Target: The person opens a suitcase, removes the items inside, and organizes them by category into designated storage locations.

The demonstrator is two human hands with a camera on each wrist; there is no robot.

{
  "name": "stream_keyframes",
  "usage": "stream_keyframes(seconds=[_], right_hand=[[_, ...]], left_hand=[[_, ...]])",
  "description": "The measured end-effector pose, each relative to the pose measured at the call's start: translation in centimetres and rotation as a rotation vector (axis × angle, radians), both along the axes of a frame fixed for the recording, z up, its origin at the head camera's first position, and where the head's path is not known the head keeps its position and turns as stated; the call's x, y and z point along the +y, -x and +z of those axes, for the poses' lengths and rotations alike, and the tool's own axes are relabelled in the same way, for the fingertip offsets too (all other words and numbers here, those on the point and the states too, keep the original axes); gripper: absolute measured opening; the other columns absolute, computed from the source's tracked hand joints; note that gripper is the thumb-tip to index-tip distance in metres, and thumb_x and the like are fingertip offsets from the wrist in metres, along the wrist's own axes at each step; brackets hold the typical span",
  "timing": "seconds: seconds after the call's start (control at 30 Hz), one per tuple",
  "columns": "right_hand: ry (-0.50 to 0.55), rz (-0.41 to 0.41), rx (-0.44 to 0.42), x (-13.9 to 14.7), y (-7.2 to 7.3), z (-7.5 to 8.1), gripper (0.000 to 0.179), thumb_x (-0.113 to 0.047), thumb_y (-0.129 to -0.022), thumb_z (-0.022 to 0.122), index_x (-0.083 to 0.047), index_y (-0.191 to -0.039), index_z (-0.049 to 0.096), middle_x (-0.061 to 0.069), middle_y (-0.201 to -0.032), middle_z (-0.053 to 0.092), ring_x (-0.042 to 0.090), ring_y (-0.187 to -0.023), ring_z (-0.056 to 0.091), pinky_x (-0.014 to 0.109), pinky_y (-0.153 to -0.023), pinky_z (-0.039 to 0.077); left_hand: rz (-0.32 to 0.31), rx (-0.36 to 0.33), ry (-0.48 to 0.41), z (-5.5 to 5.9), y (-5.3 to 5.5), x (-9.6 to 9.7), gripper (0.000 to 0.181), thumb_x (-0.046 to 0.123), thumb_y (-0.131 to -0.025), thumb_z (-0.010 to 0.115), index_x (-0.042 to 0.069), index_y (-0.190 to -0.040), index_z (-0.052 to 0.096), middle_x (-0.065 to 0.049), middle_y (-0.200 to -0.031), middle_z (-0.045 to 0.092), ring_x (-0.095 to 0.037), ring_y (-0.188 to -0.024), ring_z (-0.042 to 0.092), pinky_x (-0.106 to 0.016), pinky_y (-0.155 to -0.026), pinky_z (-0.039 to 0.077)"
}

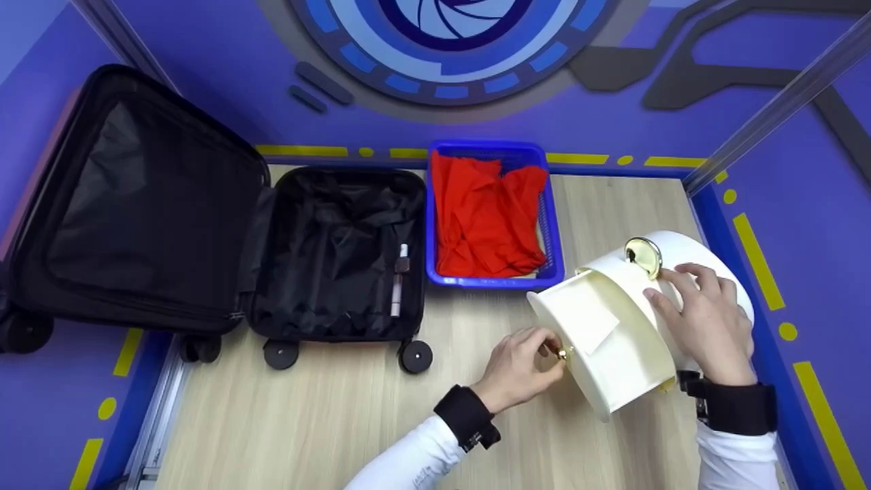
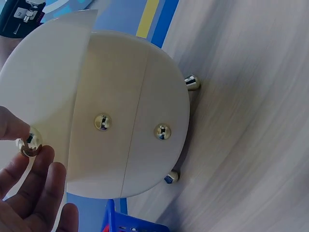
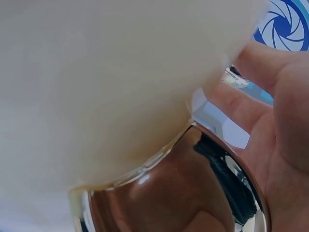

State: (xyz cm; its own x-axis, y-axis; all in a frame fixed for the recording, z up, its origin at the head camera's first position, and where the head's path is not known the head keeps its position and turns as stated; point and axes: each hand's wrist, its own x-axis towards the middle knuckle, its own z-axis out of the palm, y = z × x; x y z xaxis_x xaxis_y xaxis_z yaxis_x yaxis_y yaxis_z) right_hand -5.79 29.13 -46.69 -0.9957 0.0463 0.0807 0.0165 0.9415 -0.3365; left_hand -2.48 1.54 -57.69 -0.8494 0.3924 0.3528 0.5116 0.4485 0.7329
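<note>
My left hand (image 1: 520, 367) pinches the small gold knob (image 2: 32, 143) of a cream drawer (image 1: 633, 367). The drawer stands pulled out of a rounded cream drawer box (image 1: 687, 248) that lies tilted at the right of the table. Inside the drawer is a flat white piece (image 1: 588, 323), perhaps paper. My right hand (image 1: 711, 320) rests on the box's body, fingers spread near a round gold fitting (image 1: 643, 257). In the left wrist view, two more drawer fronts show gold knobs (image 2: 102, 122), and gold feet (image 2: 192, 82) stick out from the box.
An open black suitcase (image 1: 340, 327) stands at the left, its lid leaning back; a slim pinkish tube (image 1: 397, 292) lies in it. Beside it, a blue basket (image 1: 495, 282) holds red cloth (image 1: 486, 218). Purple panel walls (image 1: 224, 61) border the wooden table (image 1: 326, 422).
</note>
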Motion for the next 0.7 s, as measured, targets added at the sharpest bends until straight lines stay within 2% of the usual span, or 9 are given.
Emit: stream_keyframes(seconds=[0.33, 0.7], right_hand=[[0.001, -0.001, 0.011, 0.0, 0.0, -0.1, 0.045, -0.042, -0.103, 0.063, -0.010, -0.135, 0.065, 0.025, -0.145, 0.049, 0.057, -0.129, 0.039, 0.076, -0.076, 0.042], [-0.015, 0.000, 0.020, 0.1, 0.0, -0.1, 0.044, -0.043, -0.103, 0.063, -0.011, -0.134, 0.066, 0.023, -0.144, 0.051, 0.055, -0.129, 0.040, 0.076, -0.073, 0.043]], left_hand=[[-0.029, 0.036, 0.020, 1.0, 1.0, 1.9, 0.021, 0.024, -0.088, 0.078, 0.018, -0.104, 0.066, 0.010, -0.095, 0.069, -0.003, -0.084, 0.062, -0.009, -0.077, 0.040], [-0.037, 0.008, 0.082, 1.3, 2.4, 4.4, 0.020, 0.030, -0.093, 0.075, 0.020, -0.107, 0.067, 0.011, -0.094, 0.068, 0.001, -0.084, 0.057, -0.009, -0.073, 0.037]])
